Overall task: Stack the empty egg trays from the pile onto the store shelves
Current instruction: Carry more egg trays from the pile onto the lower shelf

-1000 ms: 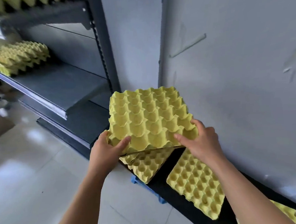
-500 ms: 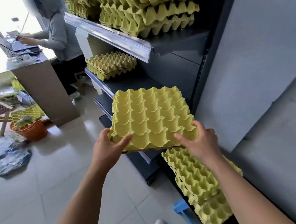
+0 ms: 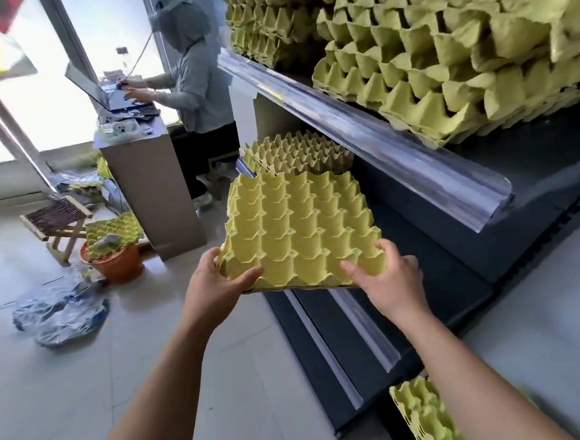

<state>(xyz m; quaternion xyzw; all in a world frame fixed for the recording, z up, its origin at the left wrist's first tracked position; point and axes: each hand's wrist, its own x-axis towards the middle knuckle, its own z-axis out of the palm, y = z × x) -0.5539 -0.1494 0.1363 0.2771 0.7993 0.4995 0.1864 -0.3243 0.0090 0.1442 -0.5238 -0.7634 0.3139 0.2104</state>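
Grips the yellow egg tray (image 3: 299, 229) in left hand (image 3: 215, 293) and right hand (image 3: 389, 281), now turned from pile (image 3: 422, 416) to shelf stack (image 3: 297, 154), nearly there.

**Yellow moulded-pulp egg tray (image 3: 299, 226) is standing out against dark grey metal shelving (image 3: 456, 259)**
Its cups are forming a regular diamond grid, the olive-yellow tray stacks (image 3: 426, 83) are repeating that pattern, and an orange plastic pot (image 3: 118, 268) is brightening the pale grey floor tiles (image 3: 70, 389).

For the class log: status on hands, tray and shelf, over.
Left hand and right hand each grip the egg tray at its near edge. Tray in the air by the middle shelf, not set down. Nothing in the way.
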